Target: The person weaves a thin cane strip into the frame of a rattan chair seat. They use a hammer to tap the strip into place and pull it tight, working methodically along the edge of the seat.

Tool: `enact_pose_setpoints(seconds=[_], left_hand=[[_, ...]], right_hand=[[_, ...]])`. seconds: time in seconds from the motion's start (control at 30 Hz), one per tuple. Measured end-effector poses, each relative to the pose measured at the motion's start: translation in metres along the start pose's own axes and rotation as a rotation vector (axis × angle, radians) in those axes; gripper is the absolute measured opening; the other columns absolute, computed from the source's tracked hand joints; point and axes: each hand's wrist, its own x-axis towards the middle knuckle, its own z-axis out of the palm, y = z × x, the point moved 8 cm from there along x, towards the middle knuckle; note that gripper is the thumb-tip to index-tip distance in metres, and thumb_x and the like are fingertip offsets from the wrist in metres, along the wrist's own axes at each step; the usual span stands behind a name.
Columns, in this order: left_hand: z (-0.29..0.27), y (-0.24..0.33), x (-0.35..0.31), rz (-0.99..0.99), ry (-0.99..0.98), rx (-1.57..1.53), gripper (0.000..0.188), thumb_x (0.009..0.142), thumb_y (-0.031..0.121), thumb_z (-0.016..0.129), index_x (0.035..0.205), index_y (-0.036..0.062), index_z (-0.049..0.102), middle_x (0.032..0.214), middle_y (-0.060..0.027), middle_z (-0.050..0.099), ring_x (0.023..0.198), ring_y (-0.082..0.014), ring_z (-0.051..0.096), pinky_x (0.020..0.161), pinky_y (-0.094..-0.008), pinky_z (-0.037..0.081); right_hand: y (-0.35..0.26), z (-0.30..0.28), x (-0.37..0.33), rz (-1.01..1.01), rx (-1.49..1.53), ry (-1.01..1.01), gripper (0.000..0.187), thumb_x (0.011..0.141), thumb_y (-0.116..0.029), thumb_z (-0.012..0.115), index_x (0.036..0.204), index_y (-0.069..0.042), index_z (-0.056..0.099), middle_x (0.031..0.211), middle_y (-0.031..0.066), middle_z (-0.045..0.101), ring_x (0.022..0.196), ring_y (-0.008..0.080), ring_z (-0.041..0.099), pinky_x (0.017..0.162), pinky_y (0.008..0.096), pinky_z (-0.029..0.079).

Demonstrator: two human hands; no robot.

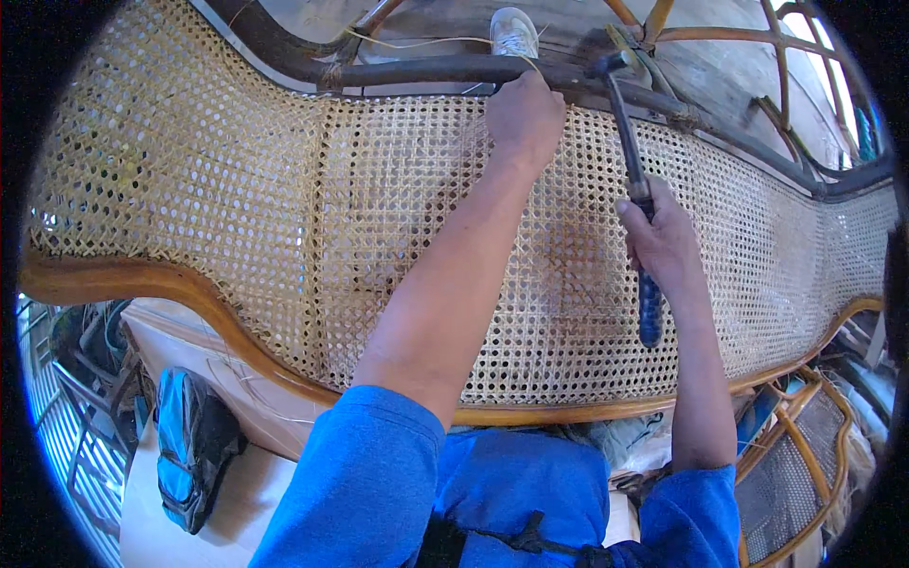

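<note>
A wide panel of woven cane webbing [417,208] stretches across the view, attached to a curved dark frame rail [426,72] along its far edge. My left hand [525,118] is closed at that rail, fingers pinched. A thin pale cane strip [431,44] runs to that spot and its end shows just above the knuckles; the fingertips themselves are hidden. In my right hand [668,237] is a hammer [626,128], gripped around its dark handle. The hammer's head [608,64] hangs above the rail, to the right of my left hand.
Polished brown rattan edging [549,414] borders the webbing on the near side. Beyond the rail are a white shoe [514,33] and bare rattan framework [720,34]. A blue and black backpack [185,450] lies at lower left; another rattan piece [791,473] stands at lower right.
</note>
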Motion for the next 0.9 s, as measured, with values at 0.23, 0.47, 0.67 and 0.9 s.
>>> enact_pose_setpoints(seconds=[0.23,0.47,0.67,0.9], left_hand=[[0.002,-0.001,0.002,-0.012,0.014,0.010,0.032,0.081,0.030,0.062,0.082,-0.0016,0.067,0.079,-0.0226,0.066,0.079,-0.0377,0.065,0.074,-0.0448,0.051],[0.000,0.000,0.002,-0.013,0.007,-0.020,0.032,0.080,0.030,0.062,0.081,-0.0017,0.067,0.078,-0.0229,0.066,0.079,-0.0382,0.065,0.074,-0.0455,0.051],[0.000,-0.001,0.002,-0.011,0.013,-0.006,0.032,0.080,0.029,0.061,0.081,-0.0022,0.066,0.078,-0.0230,0.066,0.079,-0.0384,0.065,0.073,-0.0462,0.051],[-0.003,0.003,0.000,0.012,0.014,0.016,0.030,0.080,0.027,0.059,0.083,-0.0024,0.066,0.079,-0.0236,0.065,0.078,-0.0386,0.065,0.073,-0.0474,0.051]], right_hand=[[-0.015,-0.009,-0.008,-0.056,0.218,0.177,0.022,0.085,-0.019,0.063,0.092,-0.002,0.051,0.065,0.0058,0.055,0.055,0.0112,0.057,0.048,0.0255,0.046],[-0.005,-0.009,0.010,0.022,-0.025,-0.012,0.025,0.087,-0.023,0.061,0.092,-0.001,0.049,0.062,0.0065,0.053,0.050,0.0159,0.055,0.047,0.0296,0.046],[-0.012,0.006,0.005,0.106,-0.028,-0.071,0.027,0.091,-0.028,0.055,0.092,-0.001,0.050,0.065,0.0139,0.058,0.053,0.0217,0.058,0.052,0.0361,0.046],[-0.022,0.007,0.008,-0.040,-0.111,0.051,0.035,0.092,-0.034,0.053,0.093,0.001,0.052,0.071,0.0233,0.060,0.066,0.0370,0.062,0.063,0.0434,0.047]])
